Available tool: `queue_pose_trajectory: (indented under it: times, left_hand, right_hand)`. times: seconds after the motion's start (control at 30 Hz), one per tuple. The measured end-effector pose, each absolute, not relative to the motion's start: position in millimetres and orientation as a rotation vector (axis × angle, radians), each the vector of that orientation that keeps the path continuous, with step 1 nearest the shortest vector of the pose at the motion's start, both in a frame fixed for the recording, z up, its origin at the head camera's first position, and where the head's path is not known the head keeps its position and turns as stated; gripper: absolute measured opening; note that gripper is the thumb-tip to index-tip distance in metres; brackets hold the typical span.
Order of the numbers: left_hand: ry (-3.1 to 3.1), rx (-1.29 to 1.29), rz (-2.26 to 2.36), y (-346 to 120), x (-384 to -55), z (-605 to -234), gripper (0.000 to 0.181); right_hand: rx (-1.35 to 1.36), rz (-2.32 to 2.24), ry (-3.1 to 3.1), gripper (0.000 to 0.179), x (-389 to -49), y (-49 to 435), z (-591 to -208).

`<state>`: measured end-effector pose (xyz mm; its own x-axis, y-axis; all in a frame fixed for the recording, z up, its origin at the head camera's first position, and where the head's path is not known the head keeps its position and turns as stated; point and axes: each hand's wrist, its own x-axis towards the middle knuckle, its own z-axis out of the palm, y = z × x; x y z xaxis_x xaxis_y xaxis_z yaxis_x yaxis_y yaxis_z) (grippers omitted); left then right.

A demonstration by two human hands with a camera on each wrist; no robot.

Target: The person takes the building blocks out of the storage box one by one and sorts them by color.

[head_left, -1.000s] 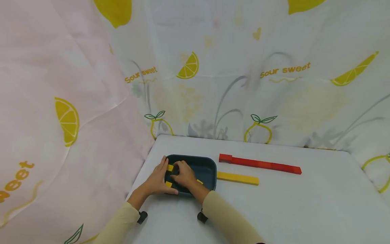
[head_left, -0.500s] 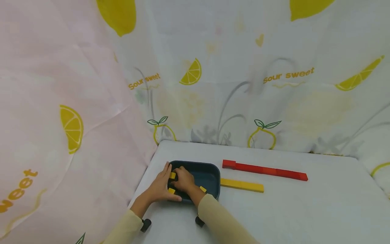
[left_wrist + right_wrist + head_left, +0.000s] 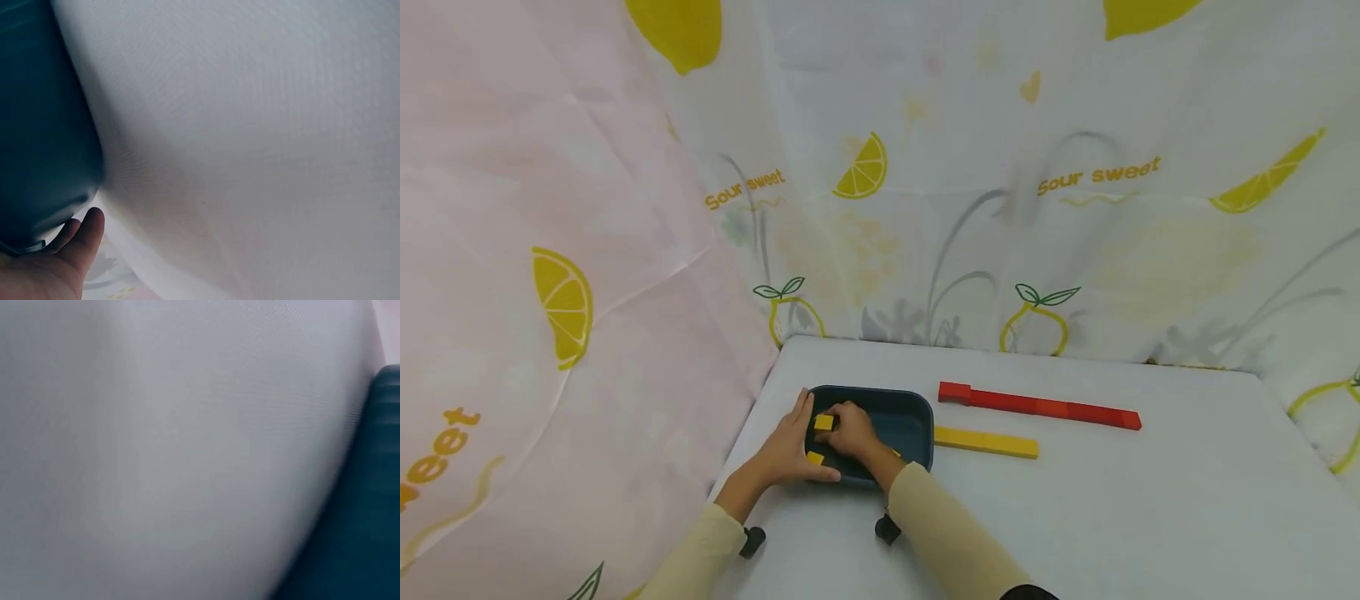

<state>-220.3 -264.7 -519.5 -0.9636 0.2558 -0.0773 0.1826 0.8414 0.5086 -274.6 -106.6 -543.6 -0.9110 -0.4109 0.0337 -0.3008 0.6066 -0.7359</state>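
Note:
A dark blue-green tray stands at the left of the table in the head view. My left hand lies against its left end with straight fingers, the thumb spread along the near side. Inside the tray, my right hand pinches a yellow block between thumb and fingers. A second yellow block lies near the left hand, and another yellow block is mostly hidden behind the right wrist. The left wrist view shows the left fingers at the tray's outer wall; the right wrist view shows only tray and cloth.
Right of the tray, a row of yellow blocks extends along the white table. Behind it lies a longer row of red blocks, with a thicker piece at its left end. Lemon-print curtains enclose the back and left.
The right fingers have closed round the yellow block at the tray's left end, which has shifted slightly right and turned. The left hand has kept its place on the tray.

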Motion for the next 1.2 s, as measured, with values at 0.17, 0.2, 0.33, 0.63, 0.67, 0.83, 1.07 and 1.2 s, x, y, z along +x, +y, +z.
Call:
queue_pose_trajectory:
  times: [0.17,0.2,0.33,0.63,0.67,0.83,1.07,1.2]
  left_hand:
    - [2.855,0.345,0.746,-268.3,-222.0,-518.1,0.143]
    - [2.854,0.338,0.739,-268.8,-222.5,-516.8,0.142]
    - [2.853,0.323,0.742,-266.2,-223.3,-514.6,0.14]
    - [2.861,0.312,0.745,-265.4,-221.1,-517.7,0.139]
    - [2.868,0.315,0.746,-265.7,-220.2,-518.6,0.139]
    - [2.904,0.325,0.746,-267.0,-218.1,-519.7,0.138]
    - [2.929,0.319,0.752,-265.7,-217.6,-519.7,0.139]
    - [2.921,0.304,0.75,-263.8,-217.4,-520.3,0.139]
  right_hand:
    - [-0.646,-1.135,2.668,0.04,-274.9,-106.4,-535.1]
    - [-0.65,-1.117,2.675,0.04,-275.3,-106.2,-532.2]
    - [-0.64,-1.078,2.717,0.041,-274.5,-99.9,-523.4]
    - [-0.755,-1.013,2.726,0.039,-264.9,-80.8,-507.4]
    - [-0.761,-1.027,2.724,0.04,-263.3,-78.7,-506.9]
    - [-0.784,-1.09,2.711,0.042,-258.4,-63.5,-503.7]
    - [-0.789,-1.242,2.699,0.042,-257.3,-35.4,-496.7]
    - [-0.814,-1.249,2.705,0.041,-254.2,-21.9,-495.1]
